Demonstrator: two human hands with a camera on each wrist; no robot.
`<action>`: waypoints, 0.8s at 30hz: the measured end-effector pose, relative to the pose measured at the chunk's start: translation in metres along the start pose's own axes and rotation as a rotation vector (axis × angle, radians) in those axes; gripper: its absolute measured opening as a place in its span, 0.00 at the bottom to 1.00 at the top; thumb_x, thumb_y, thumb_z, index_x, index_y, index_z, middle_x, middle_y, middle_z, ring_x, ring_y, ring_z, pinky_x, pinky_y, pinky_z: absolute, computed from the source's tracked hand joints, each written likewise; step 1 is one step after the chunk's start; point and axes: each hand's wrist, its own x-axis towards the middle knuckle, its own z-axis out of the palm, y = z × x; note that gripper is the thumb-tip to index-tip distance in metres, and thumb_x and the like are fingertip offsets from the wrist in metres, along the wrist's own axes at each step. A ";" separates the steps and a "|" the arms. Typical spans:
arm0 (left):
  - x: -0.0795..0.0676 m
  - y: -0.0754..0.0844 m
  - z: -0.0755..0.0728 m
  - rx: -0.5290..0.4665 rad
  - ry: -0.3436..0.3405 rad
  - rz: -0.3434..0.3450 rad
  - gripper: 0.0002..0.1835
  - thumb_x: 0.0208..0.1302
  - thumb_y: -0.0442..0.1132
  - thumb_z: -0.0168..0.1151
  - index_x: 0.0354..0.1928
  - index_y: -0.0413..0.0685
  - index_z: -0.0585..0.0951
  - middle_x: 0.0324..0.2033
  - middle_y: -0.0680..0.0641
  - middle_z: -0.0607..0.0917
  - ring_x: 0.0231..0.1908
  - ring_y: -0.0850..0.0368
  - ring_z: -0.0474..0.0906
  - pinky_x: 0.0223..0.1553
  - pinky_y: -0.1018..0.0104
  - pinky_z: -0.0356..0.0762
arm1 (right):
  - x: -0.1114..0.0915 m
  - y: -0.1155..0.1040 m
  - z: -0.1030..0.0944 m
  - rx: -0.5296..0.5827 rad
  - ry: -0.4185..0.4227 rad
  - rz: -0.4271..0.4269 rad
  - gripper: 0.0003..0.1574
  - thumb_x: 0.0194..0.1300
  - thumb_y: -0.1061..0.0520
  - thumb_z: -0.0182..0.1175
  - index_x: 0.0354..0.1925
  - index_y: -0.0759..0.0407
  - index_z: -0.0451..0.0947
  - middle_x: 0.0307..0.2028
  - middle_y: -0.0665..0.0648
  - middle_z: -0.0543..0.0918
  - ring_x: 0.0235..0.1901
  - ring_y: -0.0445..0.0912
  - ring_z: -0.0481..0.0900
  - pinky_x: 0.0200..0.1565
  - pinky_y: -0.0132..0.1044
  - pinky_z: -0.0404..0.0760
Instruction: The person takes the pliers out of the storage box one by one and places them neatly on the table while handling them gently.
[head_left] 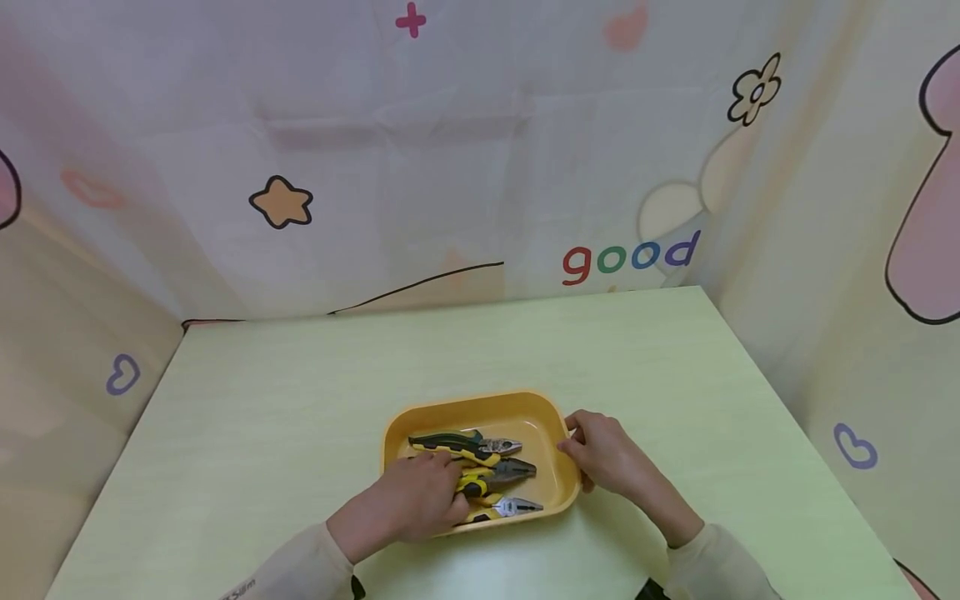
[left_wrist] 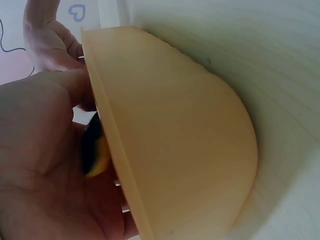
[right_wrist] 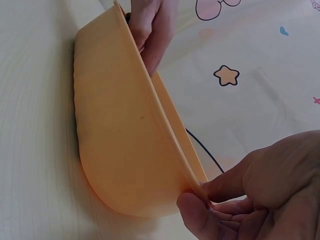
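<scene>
A yellow plastic tray [head_left: 480, 408] sits on the table, with three pairs of pliers lying in it, jaws to the right. The rear pliers [head_left: 446, 440] have green and yellow handles, the middle pliers [head_left: 510, 472] dark jaws, the front pliers [head_left: 517, 507] shiny ones. My left hand [head_left: 420, 496] reaches over the tray's left side, fingers curled about the handles of the middle pliers. In the left wrist view a black and yellow handle end [left_wrist: 95, 150] shows against the palm. At the tray's right end my right hand [head_left: 607, 454] pinches the rim between thumb and fingers.
The pale green table [head_left: 285, 400] extends around the tray on all sides. A printed curtain [head_left: 450, 167] hangs behind it, and more curtain [head_left: 840, 350] closes off the right side.
</scene>
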 end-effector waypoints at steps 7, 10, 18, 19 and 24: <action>0.002 0.002 0.002 -0.023 0.034 -0.003 0.21 0.76 0.52 0.50 0.38 0.42 0.82 0.35 0.47 0.82 0.39 0.50 0.80 0.41 0.50 0.80 | -0.001 -0.002 0.000 -0.007 0.002 0.014 0.13 0.71 0.68 0.61 0.51 0.75 0.74 0.25 0.59 0.80 0.12 0.45 0.78 0.19 0.35 0.76; 0.002 0.001 0.002 -0.031 0.019 -0.012 0.24 0.79 0.56 0.50 0.43 0.42 0.85 0.40 0.46 0.85 0.44 0.49 0.83 0.46 0.49 0.81 | -0.001 -0.002 0.000 -0.012 0.001 0.021 0.13 0.71 0.68 0.61 0.51 0.75 0.74 0.26 0.59 0.80 0.12 0.46 0.78 0.19 0.36 0.77; -0.001 -0.002 -0.009 -0.171 -0.008 -0.047 0.25 0.80 0.58 0.49 0.28 0.51 0.80 0.25 0.52 0.79 0.29 0.56 0.77 0.35 0.55 0.77 | -0.001 -0.003 0.000 -0.024 -0.002 0.040 0.12 0.72 0.68 0.60 0.51 0.73 0.74 0.27 0.59 0.80 0.13 0.46 0.77 0.20 0.37 0.77; -0.002 -0.004 -0.011 -0.205 -0.005 -0.052 0.25 0.80 0.58 0.48 0.28 0.52 0.80 0.24 0.54 0.77 0.28 0.57 0.76 0.35 0.55 0.76 | -0.001 -0.003 0.001 -0.026 -0.002 0.041 0.12 0.72 0.67 0.60 0.51 0.73 0.74 0.26 0.59 0.80 0.12 0.46 0.77 0.20 0.37 0.77; -0.005 -0.008 -0.019 -0.324 0.023 -0.079 0.25 0.82 0.58 0.45 0.32 0.51 0.81 0.23 0.55 0.75 0.27 0.59 0.73 0.35 0.56 0.73 | -0.002 -0.002 0.000 -0.032 0.000 0.039 0.12 0.72 0.67 0.60 0.51 0.73 0.74 0.26 0.59 0.80 0.13 0.46 0.77 0.20 0.37 0.77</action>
